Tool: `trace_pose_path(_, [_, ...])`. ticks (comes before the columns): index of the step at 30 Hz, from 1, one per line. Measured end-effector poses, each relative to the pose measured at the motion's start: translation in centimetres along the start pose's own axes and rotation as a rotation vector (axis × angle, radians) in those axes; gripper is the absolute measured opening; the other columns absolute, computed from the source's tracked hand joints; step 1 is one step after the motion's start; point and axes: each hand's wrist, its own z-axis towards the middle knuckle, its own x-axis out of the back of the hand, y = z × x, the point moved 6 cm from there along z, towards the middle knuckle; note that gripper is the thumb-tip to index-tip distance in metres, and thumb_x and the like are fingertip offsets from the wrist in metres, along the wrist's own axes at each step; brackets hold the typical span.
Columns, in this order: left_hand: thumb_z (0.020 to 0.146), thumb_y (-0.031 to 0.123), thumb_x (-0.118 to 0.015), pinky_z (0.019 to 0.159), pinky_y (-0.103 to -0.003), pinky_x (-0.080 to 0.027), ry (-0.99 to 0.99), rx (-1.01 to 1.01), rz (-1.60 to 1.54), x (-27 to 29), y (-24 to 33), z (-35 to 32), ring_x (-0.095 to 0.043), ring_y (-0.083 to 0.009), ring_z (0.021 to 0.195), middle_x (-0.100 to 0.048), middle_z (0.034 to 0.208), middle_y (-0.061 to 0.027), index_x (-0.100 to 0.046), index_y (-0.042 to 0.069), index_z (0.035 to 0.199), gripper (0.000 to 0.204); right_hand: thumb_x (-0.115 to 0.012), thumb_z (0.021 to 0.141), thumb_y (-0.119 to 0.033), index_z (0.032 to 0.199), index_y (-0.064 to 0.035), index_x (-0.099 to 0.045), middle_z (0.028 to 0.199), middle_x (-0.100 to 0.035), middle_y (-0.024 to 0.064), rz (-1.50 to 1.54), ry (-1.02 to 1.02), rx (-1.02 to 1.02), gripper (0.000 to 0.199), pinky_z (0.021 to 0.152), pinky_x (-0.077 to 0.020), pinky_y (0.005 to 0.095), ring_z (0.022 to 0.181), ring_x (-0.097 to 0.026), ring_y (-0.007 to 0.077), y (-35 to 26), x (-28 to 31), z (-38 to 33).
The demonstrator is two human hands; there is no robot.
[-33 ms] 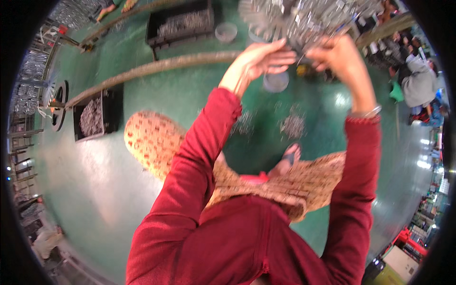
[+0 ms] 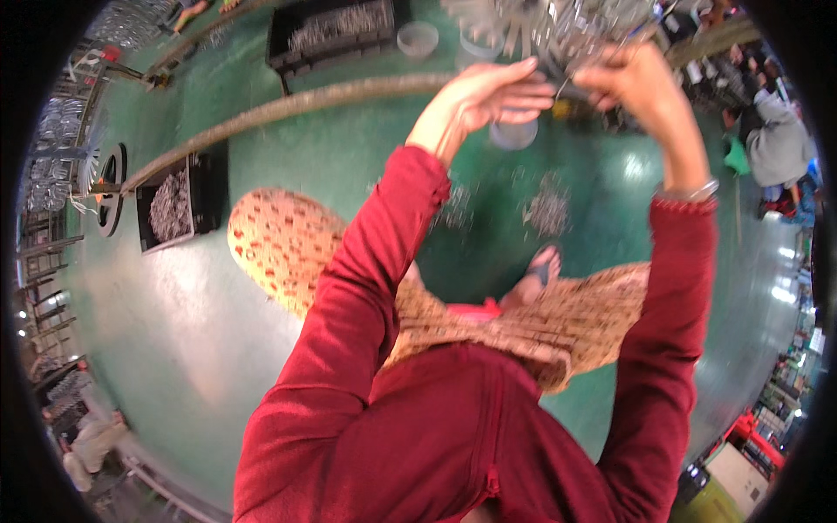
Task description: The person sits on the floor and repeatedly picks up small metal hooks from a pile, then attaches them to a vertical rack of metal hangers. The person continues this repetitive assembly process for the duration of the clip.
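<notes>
At one o'clock, our right hand [image 2: 635, 77] has its fingers bunched, apparently pinching a thin metal wire [image 2: 562, 88] below a blurred cluster of shiny metal pieces [image 2: 545, 26]; our left hand [image 2: 490, 94] has nearly straight fingers, and we cannot tell whether they grip anything. We judge the wire light, springy and slippery, best held near its end. At eleven o'clock a long black crate [image 2: 278, 39] holds silvery bits [image 2: 344, 24]; near half past nine, a smaller black crate [image 2: 204, 190] holds more

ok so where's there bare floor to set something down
Bare floor lies left of the left sleeve, nearer than the black crate, and right of the right sleeve, nearer than the person in grey. Crowded: around the left hand, right hand and metal parts, and at the grey floor pile.
</notes>
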Motion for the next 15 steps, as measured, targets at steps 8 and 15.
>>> trace_pose_path(8, [0.085, 0.017, -0.065, 0.055, -0.016, -0.047, -0.096, -0.065, 0.239, -2.2, -0.7, -0.4, -0.058, -0.0065, 0.062, -0.066, 0.082, -0.0039, -0.065, -0.001, 0.099, 0.022, -0.069, 0.074, -0.004, 0.071, 0.0057, -0.066, 0.059, -0.061, 0.0048, 0.059, 0.073, 0.105, 0.01, 0.046, -0.0438, 0.0222, 0.049, -0.054, 0.0083, -1.8, -1.1, -1.9])
trace_pose_path(15, [0.086, 0.01, -0.06, 0.052, -0.016, -0.044, 0.121, -0.229, 0.336, -3.1, 0.1, 0.3, -0.055, -0.0033, 0.058, -0.065, 0.074, -0.0015, -0.066, 0.002, 0.089, 0.01, -0.066, 0.076, -0.003, 0.068, 0.0062, -0.062, 0.056, -0.059, 0.006, 0.106, 0.381, 0.223, 0.013, 0.043, -0.0411, 0.0219, 0.046, -0.053, 0.0083, -0.5, -1.4, -3.0])
